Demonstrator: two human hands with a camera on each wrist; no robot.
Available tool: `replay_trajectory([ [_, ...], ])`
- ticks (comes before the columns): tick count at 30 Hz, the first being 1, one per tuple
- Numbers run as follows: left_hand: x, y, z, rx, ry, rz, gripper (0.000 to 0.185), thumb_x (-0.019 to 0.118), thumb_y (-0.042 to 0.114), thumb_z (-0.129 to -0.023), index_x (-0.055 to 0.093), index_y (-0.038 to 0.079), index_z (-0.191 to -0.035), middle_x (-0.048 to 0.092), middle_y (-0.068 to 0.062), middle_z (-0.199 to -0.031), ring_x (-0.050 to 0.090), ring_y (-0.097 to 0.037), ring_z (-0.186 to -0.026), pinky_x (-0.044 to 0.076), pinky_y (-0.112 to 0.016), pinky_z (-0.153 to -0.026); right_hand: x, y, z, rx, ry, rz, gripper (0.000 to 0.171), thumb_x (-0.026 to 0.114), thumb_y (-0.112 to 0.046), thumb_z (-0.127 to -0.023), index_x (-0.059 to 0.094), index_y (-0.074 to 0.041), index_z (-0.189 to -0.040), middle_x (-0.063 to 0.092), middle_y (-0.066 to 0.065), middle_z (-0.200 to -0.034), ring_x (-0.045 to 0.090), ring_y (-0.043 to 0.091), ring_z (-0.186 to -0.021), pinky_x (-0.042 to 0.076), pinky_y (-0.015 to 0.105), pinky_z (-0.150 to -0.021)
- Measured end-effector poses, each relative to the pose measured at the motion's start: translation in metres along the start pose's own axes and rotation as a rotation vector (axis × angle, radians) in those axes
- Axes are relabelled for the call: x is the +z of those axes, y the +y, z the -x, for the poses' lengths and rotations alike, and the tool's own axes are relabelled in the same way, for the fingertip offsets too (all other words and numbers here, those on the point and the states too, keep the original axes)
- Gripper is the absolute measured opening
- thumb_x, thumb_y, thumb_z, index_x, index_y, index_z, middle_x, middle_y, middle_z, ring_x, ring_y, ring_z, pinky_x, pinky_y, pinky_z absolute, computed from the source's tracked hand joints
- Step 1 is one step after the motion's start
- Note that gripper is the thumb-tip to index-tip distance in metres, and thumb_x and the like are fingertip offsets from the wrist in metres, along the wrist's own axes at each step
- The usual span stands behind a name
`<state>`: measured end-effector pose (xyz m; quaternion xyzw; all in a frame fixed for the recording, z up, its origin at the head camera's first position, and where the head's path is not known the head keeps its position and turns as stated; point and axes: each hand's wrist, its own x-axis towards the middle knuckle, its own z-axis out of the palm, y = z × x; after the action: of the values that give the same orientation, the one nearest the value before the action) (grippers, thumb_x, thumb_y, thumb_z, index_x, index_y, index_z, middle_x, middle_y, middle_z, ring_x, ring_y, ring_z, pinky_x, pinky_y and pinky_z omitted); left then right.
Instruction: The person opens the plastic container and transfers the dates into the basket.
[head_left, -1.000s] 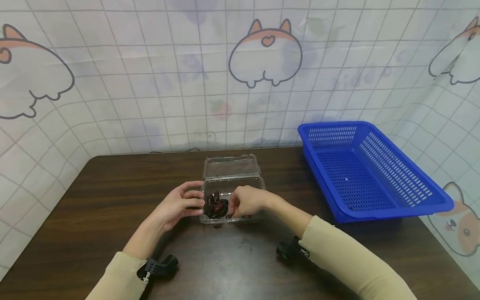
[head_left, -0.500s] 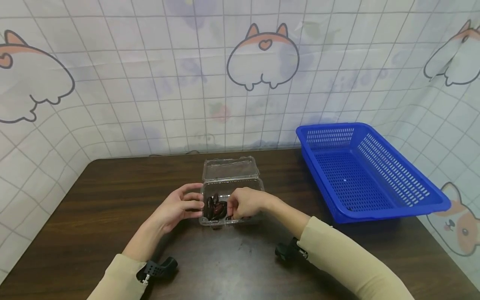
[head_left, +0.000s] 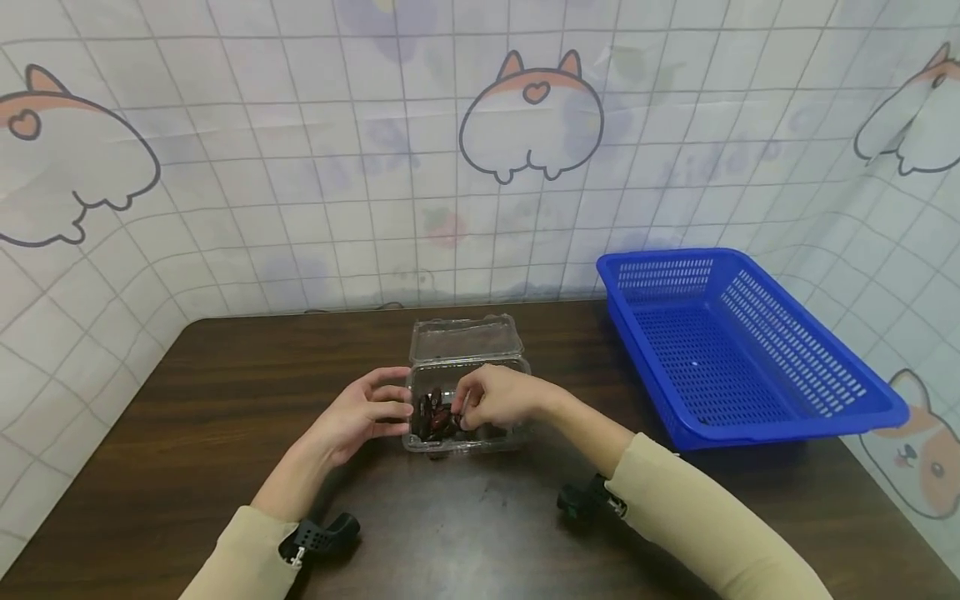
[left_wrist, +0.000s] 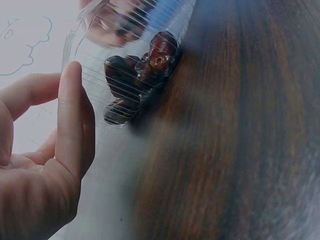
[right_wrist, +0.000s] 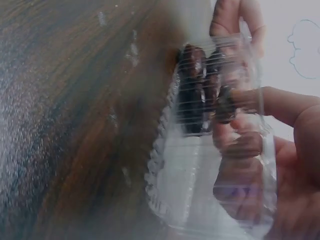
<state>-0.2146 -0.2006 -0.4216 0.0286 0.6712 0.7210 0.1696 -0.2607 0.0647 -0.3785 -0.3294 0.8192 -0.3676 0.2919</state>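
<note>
Reaching into the clear plastic clamshell box mid-table, right hand pinches one of the dark brown dates. Left hand, fingers relaxed, steadies the box's left wall. Hinged lid lies open behind; perforated blue plastic basket sits well apart, right.

A makeshift recording booth: cartoon-printed grid sheeting curtains off a dark wooden table bearing a blue basket.
</note>
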Motion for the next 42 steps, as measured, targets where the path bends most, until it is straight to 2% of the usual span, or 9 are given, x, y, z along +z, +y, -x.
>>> replay_trajectory([
  [4,-0.001,0.0,0.0,-0.004,0.002,0.008,0.064,0.065,-0.001,-0.098,0.035,0.0,-0.154,0.06,-0.01,-0.111,0.066,-0.019,-0.092,0.061,-0.037,-0.082,-0.007,-0.001,0.008,-0.041,0.035,-0.055,0.016,0.068,-0.008,-0.094,0.071,-0.006,-0.11,0.071,0.004,-0.087,0.05,0.014,-0.061,0.042,0.028,-0.055],
  [9,0.0,0.0,0.0,0.002,-0.011,0.007,0.064,0.066,-0.001,-0.098,0.034,0.0,-0.154,0.06,-0.011,-0.111,0.066,-0.019,-0.092,0.061,-0.037,-0.083,-0.018,-0.002,0.024,-0.032,0.11,-0.145,0.016,0.068,-0.011,-0.097,0.071,-0.008,-0.113,0.067,0.005,-0.089,0.042,0.014,-0.058,0.038,0.028,-0.053],
  [12,0.001,-0.001,-0.002,0.0,-0.013,-0.002,0.064,0.066,-0.001,-0.098,0.035,0.001,-0.154,0.06,-0.012,-0.113,0.066,-0.019,-0.093,0.061,-0.038,-0.084,-0.024,0.0,0.034,-0.032,0.156,-0.178,0.017,0.068,-0.012,-0.099,0.07,-0.008,-0.115,0.067,0.006,-0.094,0.044,0.015,-0.06,0.039,0.029,-0.053],
  [18,0.001,-0.002,-0.003,-0.001,-0.008,0.007,0.063,0.065,-0.003,-0.098,0.037,0.003,-0.154,0.06,-0.012,-0.114,0.066,-0.019,-0.092,0.061,-0.038,-0.083,-0.034,-0.001,0.056,-0.036,0.251,-0.187,0.02,0.069,-0.014,-0.098,0.07,-0.009,-0.118,0.066,0.007,-0.1,0.045,0.018,-0.059,0.04,0.029,-0.053],
  [27,0.001,-0.002,-0.002,-0.003,-0.004,0.006,0.063,0.066,-0.002,-0.097,0.037,0.002,-0.153,0.061,-0.011,-0.112,0.066,-0.019,-0.092,0.061,-0.038,-0.083,-0.052,0.002,0.093,-0.009,0.35,-0.258,0.022,0.07,-0.018,-0.098,0.068,-0.009,-0.118,0.063,0.011,-0.104,0.041,0.016,-0.057,0.035,0.027,-0.051],
  [32,0.0,-0.002,-0.003,0.001,-0.004,0.011,0.062,0.065,-0.003,-0.097,0.038,0.004,-0.153,0.061,-0.01,-0.111,0.066,-0.02,-0.092,0.061,-0.038,-0.082,-0.065,0.006,0.111,-0.001,0.403,-0.238,0.024,0.07,-0.02,-0.099,0.067,-0.008,-0.12,0.062,0.012,-0.101,0.043,0.015,-0.059,0.037,0.027,-0.052],
  [39,-0.001,-0.003,-0.003,0.005,-0.01,0.012,0.062,0.065,-0.002,-0.098,0.037,0.002,-0.153,0.061,-0.01,-0.11,0.066,-0.019,-0.092,0.061,-0.037,-0.083,-0.078,0.013,0.138,0.04,0.476,-0.25,0.032,0.067,-0.019,-0.101,0.062,-0.001,-0.128,0.058,0.015,-0.105,0.045,0.017,-0.063,0.044,0.032,-0.062],
  [42,-0.002,-0.003,-0.002,0.004,-0.015,0.012,0.063,0.065,-0.002,-0.098,0.036,0.001,-0.153,0.061,-0.009,-0.109,0.066,-0.019,-0.092,0.061,-0.037,-0.083,-0.082,0.019,0.148,0.055,0.499,-0.27,0.036,0.067,-0.021,-0.102,0.059,0.0,-0.131,0.054,0.014,-0.1,0.044,0.017,-0.063,0.044,0.032,-0.065],
])
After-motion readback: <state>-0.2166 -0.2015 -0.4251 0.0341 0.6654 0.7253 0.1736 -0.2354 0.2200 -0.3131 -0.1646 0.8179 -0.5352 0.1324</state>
